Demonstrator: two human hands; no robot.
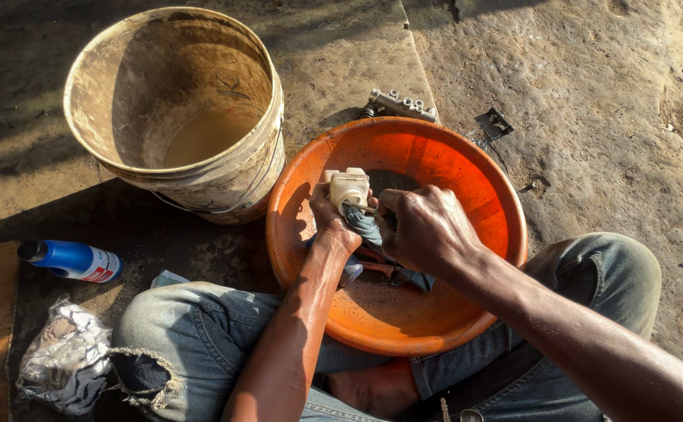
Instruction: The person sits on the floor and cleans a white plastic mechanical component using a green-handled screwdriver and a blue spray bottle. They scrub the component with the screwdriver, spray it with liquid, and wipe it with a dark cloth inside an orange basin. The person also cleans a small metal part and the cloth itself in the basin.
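An orange plastic basin (466, 168) rests between my knees on the ground. Over it my left hand (331, 223) grips a small cream plastic part (348, 187) with raised caps on top. My right hand (423, 227) is closed around a thin metal tool (361, 209) and a grey-blue rag (366, 228), pressed against the side of that part. The rag hangs down into the basin, where something dark lies under my hands, mostly hidden.
A dirty cream bucket (181, 101) with murky liquid stands at the upper left, touching the basin. A metal cylinder part (400, 104) and a small black comb-like piece (494, 123) lie behind the basin. A blue bottle (72, 260) and a bag of rags (64, 355) lie at left.
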